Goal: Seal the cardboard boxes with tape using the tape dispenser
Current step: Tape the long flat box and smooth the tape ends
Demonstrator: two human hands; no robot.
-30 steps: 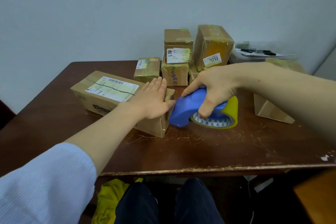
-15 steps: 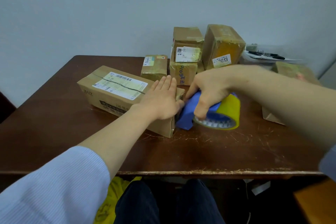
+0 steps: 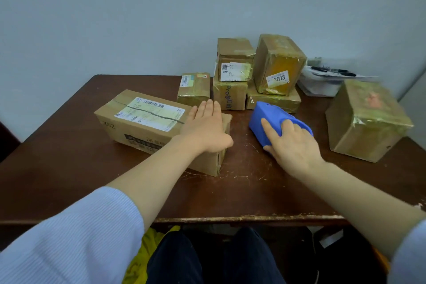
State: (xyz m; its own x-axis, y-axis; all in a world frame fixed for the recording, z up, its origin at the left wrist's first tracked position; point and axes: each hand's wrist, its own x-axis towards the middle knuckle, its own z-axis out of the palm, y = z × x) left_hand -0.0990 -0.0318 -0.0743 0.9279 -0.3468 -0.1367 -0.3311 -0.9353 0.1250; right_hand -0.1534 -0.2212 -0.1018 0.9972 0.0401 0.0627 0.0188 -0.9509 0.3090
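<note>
You sit in a small mailroom-like office corner: taped parcels (image 3: 279, 64) with shipping labels (image 3: 277, 78) crowd a scratched wooden tabletop (image 3: 69, 168) against a bare wall (image 3: 138, 18).

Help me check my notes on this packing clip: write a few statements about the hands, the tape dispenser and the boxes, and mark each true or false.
1. The left hand lies flat on the long box. True.
2. The tape dispenser is red. False: it is blue.
3. The right hand holds the tape dispenser. True.
4. The tape dispenser touches the long box. False: bare table shows between them.
</note>
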